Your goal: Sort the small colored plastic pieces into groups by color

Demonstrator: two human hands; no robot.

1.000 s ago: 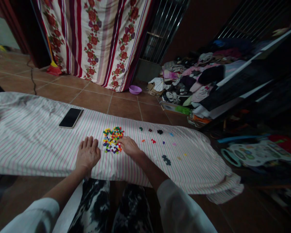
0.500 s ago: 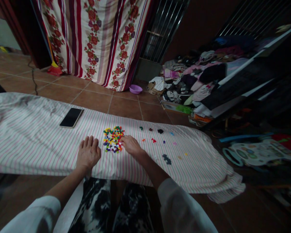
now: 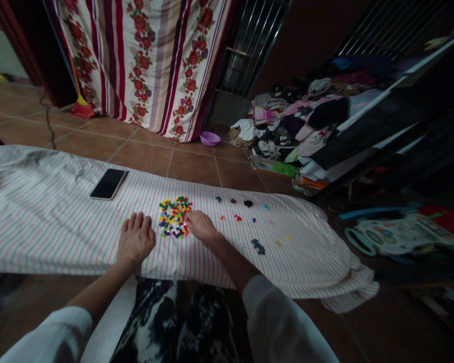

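Observation:
A pile of small colourful beads (image 3: 174, 216) lies on the pink-striped cloth (image 3: 53, 212) over a long board. My left hand (image 3: 135, 239) rests flat on the cloth just left of the pile, fingers stretched out, holding nothing. My right hand (image 3: 199, 225) sits at the pile's right edge with fingers curled down onto the beads; whether it pinches one is hidden. Small sorted groups of beads (image 3: 245, 212) lie scattered to the right, including a dark cluster (image 3: 258, 246).
A black phone (image 3: 108, 183) lies on the cloth at the back left. Behind are a flowered curtain (image 3: 155, 60), a purple bowl (image 3: 210, 138) on the tiled floor, a heap of clothes (image 3: 302, 126) and a toy board (image 3: 397, 234) at the right.
My right hand has crept slightly up along the pile's right edge. The left hand stays flat; the view has shifted a little.

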